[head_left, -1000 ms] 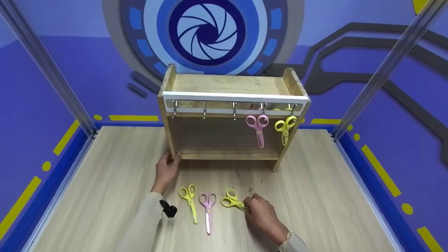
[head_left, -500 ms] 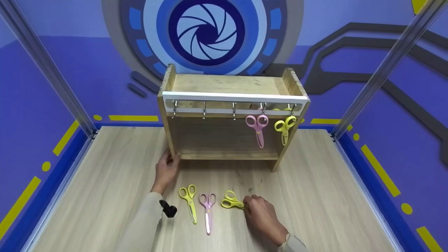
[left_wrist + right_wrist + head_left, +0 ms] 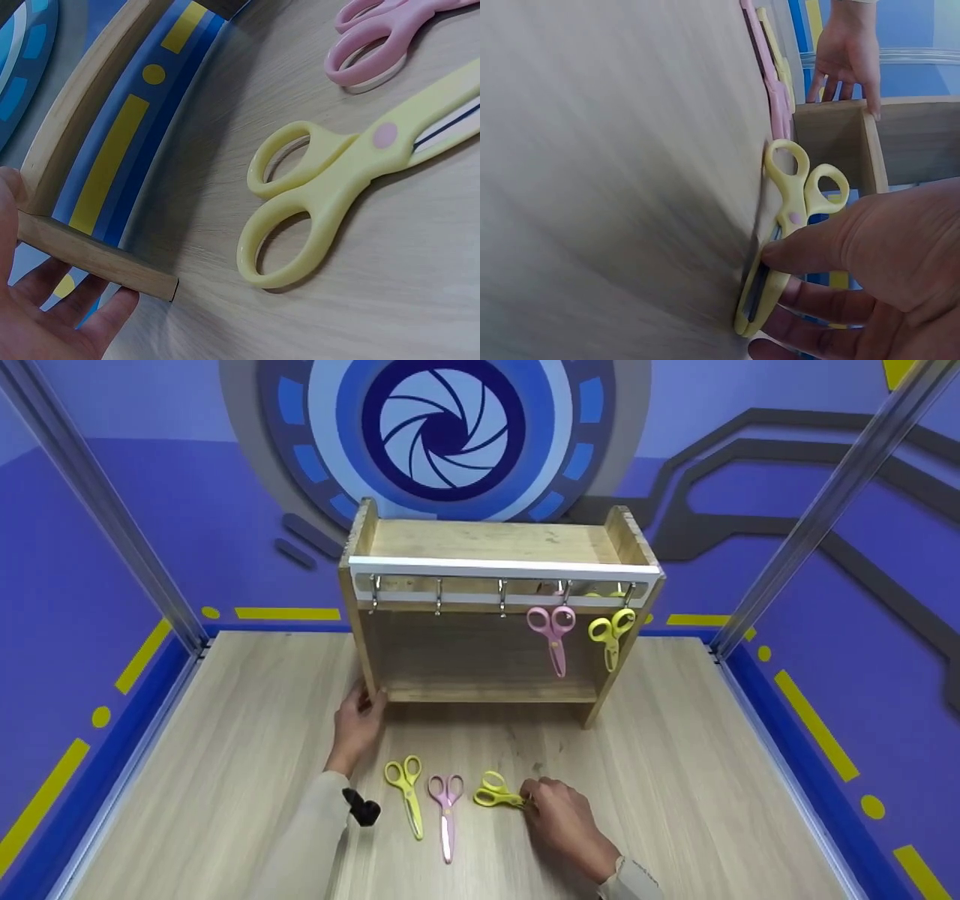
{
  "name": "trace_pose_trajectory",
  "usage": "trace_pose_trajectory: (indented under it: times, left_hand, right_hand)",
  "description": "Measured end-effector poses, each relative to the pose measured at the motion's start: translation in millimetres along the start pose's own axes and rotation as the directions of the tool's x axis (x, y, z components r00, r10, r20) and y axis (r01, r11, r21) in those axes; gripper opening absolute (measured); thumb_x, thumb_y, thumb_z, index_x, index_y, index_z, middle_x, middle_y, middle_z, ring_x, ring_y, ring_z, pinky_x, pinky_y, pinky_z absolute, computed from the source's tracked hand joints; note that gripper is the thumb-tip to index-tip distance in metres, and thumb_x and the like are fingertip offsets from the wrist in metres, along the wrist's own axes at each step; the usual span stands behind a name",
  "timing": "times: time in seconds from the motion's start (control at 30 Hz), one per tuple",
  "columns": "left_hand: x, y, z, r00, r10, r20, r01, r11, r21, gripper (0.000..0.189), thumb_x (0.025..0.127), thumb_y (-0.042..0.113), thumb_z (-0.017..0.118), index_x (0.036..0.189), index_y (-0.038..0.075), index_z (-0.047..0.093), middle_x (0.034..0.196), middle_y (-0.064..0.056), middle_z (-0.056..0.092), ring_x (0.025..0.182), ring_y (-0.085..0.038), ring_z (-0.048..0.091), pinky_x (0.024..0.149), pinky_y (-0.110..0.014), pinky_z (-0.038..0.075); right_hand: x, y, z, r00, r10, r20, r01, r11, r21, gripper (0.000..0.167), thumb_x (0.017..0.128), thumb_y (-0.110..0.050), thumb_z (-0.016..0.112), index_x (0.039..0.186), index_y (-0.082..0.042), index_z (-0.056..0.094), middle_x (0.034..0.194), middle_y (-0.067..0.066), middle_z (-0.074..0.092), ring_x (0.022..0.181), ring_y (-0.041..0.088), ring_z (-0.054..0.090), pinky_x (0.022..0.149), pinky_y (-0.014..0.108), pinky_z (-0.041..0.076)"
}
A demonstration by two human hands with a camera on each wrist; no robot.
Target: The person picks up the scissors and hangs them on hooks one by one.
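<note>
My right hand pinches a pair of yellow scissors by the blades, thumb on one side and fingers on the other. Their finger loops point left in the head view, and the blade tips lie close to the tabletop. At the lower left of a wooden rack, my left hand grips the foot of the side panel, thumb and fingers on opposite sides. Between the hands lie another pair of yellow scissors and a pair of pink scissors, loops toward the rack.
Along the rack's top front runs a white rail with several metal hooks. Pink scissors and yellow scissors hang from its two right hooks. Metal posts and patterned panels bound the table's sides and back.
The yellow scissors in my right hand have tilted slightly, their upper loop dropping a little in the head view. My left hand stays at the rack's foot.
</note>
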State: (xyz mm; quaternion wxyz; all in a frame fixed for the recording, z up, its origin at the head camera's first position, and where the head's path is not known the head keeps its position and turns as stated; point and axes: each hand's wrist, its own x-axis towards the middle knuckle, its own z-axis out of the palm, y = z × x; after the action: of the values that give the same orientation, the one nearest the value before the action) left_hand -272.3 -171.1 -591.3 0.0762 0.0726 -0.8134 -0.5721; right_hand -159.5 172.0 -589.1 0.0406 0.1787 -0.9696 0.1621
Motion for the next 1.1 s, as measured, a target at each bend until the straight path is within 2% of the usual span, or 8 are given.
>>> trace_pose_trajectory:
  times: [0.13, 0.37, 0.6, 0.87, 1.1]
  left_hand:
    - [0.2, -1.0, 0.5, 1.000, 0.007, -0.007, -0.006, 1.000, 0.014, 0.058, 0.106, 0.035, 0.057, 0.156, 0.011, 0.041, 0.151, -0.024, 0.050, 0.134, -0.037, 0.055, 0.107, -0.048, 0.050]
    - [0.4, -0.4, -0.2, 1.000, 0.005, -0.015, -0.005, 1.000, 0.007, 0.057, 0.105, 0.036, 0.058, 0.154, 0.012, 0.043, 0.150, -0.023, 0.051, 0.133, -0.037, 0.056, 0.106, -0.048, 0.051]
    - [0.5, 0.8, -0.1, 1.000, 0.009, -0.013, -0.009, 1.000, 0.002, 0.057, 0.105, 0.037, 0.058, 0.155, 0.014, 0.044, 0.150, -0.021, 0.052, 0.133, -0.035, 0.056, 0.107, -0.047, 0.050]
    - [0.1, 0.8, -0.9, 0.999, 0.033, -0.011, -0.033, 0.999, -0.017, 0.057, 0.105, 0.034, 0.060, 0.155, 0.012, 0.044, 0.149, -0.023, 0.052, 0.133, -0.036, 0.056, 0.106, -0.046, 0.050]
    - [-0.7, -0.1, -0.4, 0.999, 0.051, -0.015, -0.052, 0.998, -0.018, 0.057, 0.105, 0.033, 0.060, 0.154, 0.009, 0.044, 0.147, -0.025, 0.054, 0.131, -0.038, 0.057, 0.105, -0.050, 0.051]
  right_hand:
    - [3.2, 1.5, -8.5, 0.999, -0.046, -0.009, 0.046, 0.999, -0.011, 0.016, 0.081, 0.001, 0.083, 0.085, -0.012, 0.074, 0.076, -0.002, 0.066, 0.066, 0.013, 0.063, 0.054, 0.033, 0.054]
    - [17.7, 1.1, -35.1, 0.997, -0.078, -0.027, 0.076, 0.996, -0.049, 0.019, 0.078, 0.004, 0.082, 0.085, -0.012, 0.075, 0.074, -0.002, 0.064, 0.066, 0.014, 0.062, 0.055, 0.033, 0.053]
    - [34.7, 0.2, -68.8, 0.986, -0.123, -0.115, 0.118, 0.992, -0.049, 0.016, 0.081, 0.001, 0.082, 0.088, -0.012, 0.075, 0.077, -0.001, 0.065, 0.067, 0.017, 0.065, 0.055, 0.035, 0.054]
    - [53.2, -4.9, -106.2, 0.943, -0.240, -0.233, 0.231, 0.971, -0.062, 0.017, 0.083, 0.003, 0.081, 0.090, -0.012, 0.075, 0.080, -0.001, 0.067, 0.073, 0.016, 0.066, 0.062, 0.036, 0.058]
    - [72.6, -17.9, -135.2, 0.874, -0.295, -0.386, 0.326, 0.945, 0.017, 0.017, 0.083, 0.003, 0.083, 0.091, -0.009, 0.075, 0.080, 0.002, 0.067, 0.071, 0.017, 0.064, 0.063, 0.037, 0.058]
